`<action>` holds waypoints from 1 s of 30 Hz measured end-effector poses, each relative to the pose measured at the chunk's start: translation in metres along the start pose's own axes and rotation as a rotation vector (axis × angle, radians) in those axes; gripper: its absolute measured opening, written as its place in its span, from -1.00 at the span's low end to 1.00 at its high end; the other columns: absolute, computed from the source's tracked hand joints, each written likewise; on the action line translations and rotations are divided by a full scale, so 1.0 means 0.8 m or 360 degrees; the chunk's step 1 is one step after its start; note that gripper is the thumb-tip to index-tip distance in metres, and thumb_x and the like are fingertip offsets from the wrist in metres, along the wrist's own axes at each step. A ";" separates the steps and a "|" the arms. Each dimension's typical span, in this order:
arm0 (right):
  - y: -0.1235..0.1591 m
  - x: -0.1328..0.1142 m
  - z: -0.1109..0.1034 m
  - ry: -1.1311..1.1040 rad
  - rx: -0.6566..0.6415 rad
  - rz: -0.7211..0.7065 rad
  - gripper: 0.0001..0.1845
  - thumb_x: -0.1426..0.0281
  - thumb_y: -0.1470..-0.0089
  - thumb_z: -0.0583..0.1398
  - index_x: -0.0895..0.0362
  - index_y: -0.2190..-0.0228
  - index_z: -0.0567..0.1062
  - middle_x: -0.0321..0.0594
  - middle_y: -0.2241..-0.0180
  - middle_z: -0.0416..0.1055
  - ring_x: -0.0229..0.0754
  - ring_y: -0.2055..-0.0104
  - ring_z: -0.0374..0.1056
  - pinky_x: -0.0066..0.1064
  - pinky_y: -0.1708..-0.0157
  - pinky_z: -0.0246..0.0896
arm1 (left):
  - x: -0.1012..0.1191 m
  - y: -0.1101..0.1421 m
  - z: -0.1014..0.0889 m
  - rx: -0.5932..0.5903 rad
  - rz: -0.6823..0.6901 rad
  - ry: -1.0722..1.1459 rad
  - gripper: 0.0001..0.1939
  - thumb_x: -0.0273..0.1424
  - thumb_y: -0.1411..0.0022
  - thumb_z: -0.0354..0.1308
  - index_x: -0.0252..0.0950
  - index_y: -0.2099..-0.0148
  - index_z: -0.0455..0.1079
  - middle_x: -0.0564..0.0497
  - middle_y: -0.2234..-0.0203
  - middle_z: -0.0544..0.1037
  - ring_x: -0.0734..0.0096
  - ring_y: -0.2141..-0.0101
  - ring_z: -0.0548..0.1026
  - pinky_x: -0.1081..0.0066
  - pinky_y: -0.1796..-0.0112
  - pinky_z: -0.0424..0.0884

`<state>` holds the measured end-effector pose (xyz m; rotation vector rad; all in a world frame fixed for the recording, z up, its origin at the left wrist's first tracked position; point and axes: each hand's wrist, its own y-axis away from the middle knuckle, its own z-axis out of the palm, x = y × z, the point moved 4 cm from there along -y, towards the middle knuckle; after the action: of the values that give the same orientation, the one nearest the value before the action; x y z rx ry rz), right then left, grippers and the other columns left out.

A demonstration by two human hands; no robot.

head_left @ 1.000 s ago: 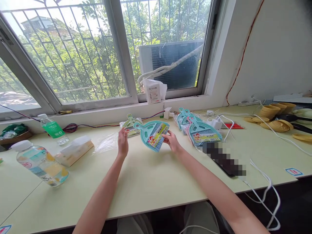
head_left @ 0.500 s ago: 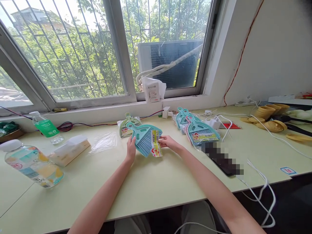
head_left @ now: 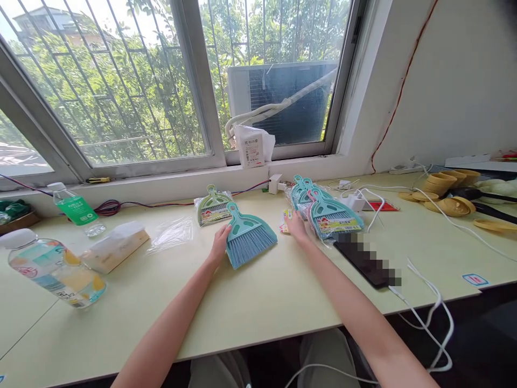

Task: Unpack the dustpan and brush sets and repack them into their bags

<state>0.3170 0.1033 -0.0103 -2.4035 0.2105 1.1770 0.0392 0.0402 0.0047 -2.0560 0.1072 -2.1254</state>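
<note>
A teal mini brush and dustpan set lies on the pale table, bristles toward me, with no label on it. My left hand grips its left edge. My right hand rests further right and pinches a small yellow paper label against the table. Just past that hand sits a stack of packaged teal dustpan sets. A green packaged set lies behind the bare one.
A clear plastic bag lies left of the set. Two bottles and a wrapped block stand at left. A dark phone, white cables and yellow dishes occupy the right. The window sill runs along the back.
The label came off the teal set. My right hand carried it rightward to the table near the stack, while my left hand laid the set flat.
</note>
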 end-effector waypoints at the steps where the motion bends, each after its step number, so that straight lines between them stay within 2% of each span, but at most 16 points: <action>1: 0.007 -0.009 -0.001 0.0034 0.0059 -0.0066 -0.62 0.38 -0.07 0.07 0.22 0.07 0.40 0.08 0.00 0.35 0.00 -0.10 0.22 -0.27 0.08 0.24 | 0.002 0.003 0.005 -0.0054 0.0000 -0.0020 -0.52 -0.05 -0.06 0.15 -0.38 0.19 0.45 -0.05 0.35 0.52 0.28 0.31 0.42 0.34 0.21 0.31; 2: 0.016 -0.022 -0.001 0.0052 0.0103 -0.0165 -0.62 0.38 -0.10 0.05 0.20 0.04 0.38 0.06 -0.03 0.32 -0.01 -0.13 0.18 -0.26 0.06 0.21 | 0.004 0.005 0.009 -0.0093 0.0006 -0.0043 -0.52 -0.04 -0.07 0.14 -0.38 0.21 0.45 -0.04 0.37 0.52 0.29 0.32 0.42 0.34 0.22 0.30; 4: 0.038 -0.051 0.000 0.0111 0.0134 -0.0434 -0.68 0.39 -0.15 0.00 0.14 0.12 0.44 -0.02 0.03 0.35 -0.05 -0.08 0.20 -0.25 0.05 0.15 | 0.008 0.009 0.015 -0.0115 0.0040 -0.0099 -0.54 -0.04 -0.09 0.11 -0.37 0.25 0.45 -0.03 0.40 0.51 0.30 0.34 0.41 0.35 0.24 0.30; 6: 0.061 -0.078 0.005 0.0218 0.0032 -0.0665 -0.71 0.37 -0.20 -0.01 0.11 0.28 0.50 -0.11 0.18 0.41 -0.10 0.06 0.27 -0.27 0.09 0.12 | 0.011 0.012 0.019 -0.0111 0.0111 -0.0161 -0.55 -0.04 -0.11 0.09 -0.37 0.25 0.45 -0.03 0.39 0.51 0.29 0.33 0.41 0.36 0.25 0.30; 8: 0.082 -0.098 0.012 0.0349 -0.0093 -0.0849 -0.70 0.33 -0.23 0.00 0.11 0.36 0.50 -0.14 0.23 0.41 -0.13 0.14 0.28 -0.30 0.15 0.10 | 0.013 0.014 0.022 -0.0103 0.0200 -0.0230 -0.56 -0.06 -0.16 0.05 -0.36 0.21 0.44 -0.06 0.32 0.52 0.27 0.28 0.42 0.35 0.21 0.31; 10: 0.097 -0.111 0.016 0.0486 -0.0118 -0.0983 -0.72 0.31 -0.23 0.02 0.11 0.36 0.49 -0.12 0.19 0.39 -0.12 0.13 0.27 -0.31 0.19 0.07 | 0.016 0.018 0.026 -0.0073 0.0288 -0.0318 -0.55 -0.09 -0.22 -0.02 -0.35 0.15 0.44 -0.08 0.24 0.53 0.24 0.21 0.43 0.34 0.16 0.30; 13: 0.108 -0.121 0.014 0.0661 -0.0007 -0.1138 -0.74 0.36 -0.24 0.01 0.14 0.33 0.48 -0.05 0.11 0.36 -0.07 0.07 0.23 -0.28 0.18 0.03 | 0.023 0.029 0.034 -0.0020 0.0412 -0.0509 -0.54 -0.12 -0.29 -0.10 -0.32 0.02 0.41 -0.08 0.15 0.53 0.24 0.13 0.44 0.34 0.10 0.29; 16: 0.114 -0.129 0.013 0.0746 0.0032 -0.1251 -0.72 0.37 -0.26 -0.02 0.15 0.33 0.45 -0.05 0.15 0.39 -0.07 0.10 0.25 -0.28 0.18 0.01 | 0.028 0.040 0.040 0.0026 0.0455 -0.0679 -0.52 -0.12 -0.31 -0.14 -0.28 -0.07 0.36 -0.05 0.20 0.56 0.25 0.17 0.46 0.35 0.14 0.31; 18: 0.114 -0.131 0.014 0.0748 -0.0037 -0.1241 -0.70 0.32 -0.26 -0.03 0.15 0.33 0.45 -0.09 0.27 0.42 -0.10 0.19 0.29 -0.31 0.23 0.02 | 0.029 0.044 0.041 0.0067 0.0446 -0.0737 -0.51 -0.11 -0.32 -0.15 -0.29 -0.08 0.36 -0.04 0.26 0.56 0.26 0.21 0.47 0.35 0.17 0.32; 21: 0.110 -0.129 0.016 0.0687 -0.0152 -0.1080 -0.69 0.32 -0.26 -0.03 0.14 0.35 0.45 -0.16 0.36 0.43 -0.20 0.37 0.30 -0.38 0.37 -0.01 | 0.031 0.044 0.041 0.0060 0.0440 -0.0737 -0.52 -0.12 -0.32 -0.16 -0.30 -0.04 0.38 -0.05 0.27 0.56 0.27 0.23 0.47 0.36 0.18 0.33; 25: 0.098 -0.118 0.011 0.0477 -0.0159 -0.0800 -0.69 0.36 -0.17 0.02 0.12 0.52 0.46 -0.21 0.46 0.44 -0.25 0.47 0.27 -0.42 0.47 -0.08 | 0.032 0.042 0.047 -0.0101 0.0427 -0.0617 -0.54 -0.14 -0.30 -0.12 -0.32 0.03 0.44 -0.06 0.19 0.56 0.26 0.20 0.46 0.38 0.17 0.31; 30: 0.084 -0.108 0.010 0.0058 -0.0185 -0.0542 -0.60 0.31 -0.08 0.05 0.12 0.74 0.34 -0.23 0.62 0.37 -0.27 0.53 0.19 -0.44 0.48 -0.04 | 0.024 0.032 0.050 -0.0237 0.0338 -0.0440 -0.55 -0.11 -0.25 -0.04 -0.32 0.08 0.48 -0.06 0.15 0.55 0.18 0.11 0.43 0.36 0.10 0.30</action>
<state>0.2358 0.0417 0.0304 -2.4362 -0.2546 1.0114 0.0809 0.0150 0.0206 -2.2829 0.4358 -1.7402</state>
